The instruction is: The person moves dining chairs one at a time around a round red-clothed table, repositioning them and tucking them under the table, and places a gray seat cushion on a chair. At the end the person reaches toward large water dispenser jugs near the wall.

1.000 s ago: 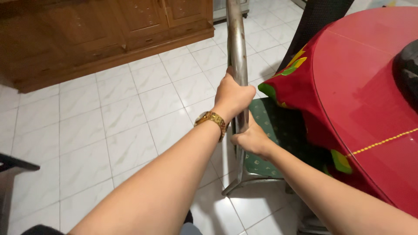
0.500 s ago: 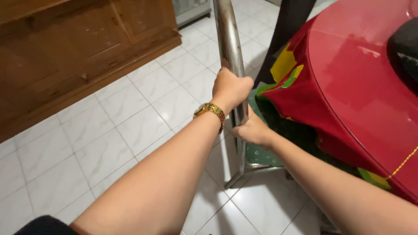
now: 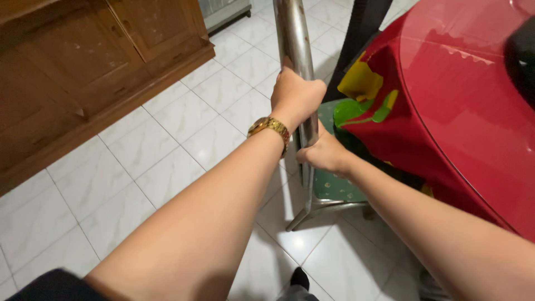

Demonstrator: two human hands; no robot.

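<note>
A metal chair with a tubular steel back rail (image 3: pixel 293 33) and a green patterned seat (image 3: pixel 334 187) stands beside a round table. My left hand (image 3: pixel 296 97), with a gold watch on its wrist, is wrapped around the rail high up. My right hand (image 3: pixel 324 155) grips the same rail just below it, close to the seat. The chair's bent steel leg (image 3: pixel 304 214) rests on the white tiles. Part of the seat is tucked under the table's cloth.
A round table with a red cloth under glass (image 3: pixel 468 106) fills the right side, with a dark object (image 3: pixel 524 50) on it. A black chair back (image 3: pixel 362 28) stands behind. A wooden cabinet (image 3: pixel 83 72) lines the left wall. White floor tiles (image 3: pixel 167 145) lie between.
The view has shifted, and the cabinet now sits closer at the left. Both hands keep their grip on the rail. The chair looks slightly turned toward the table.
</note>
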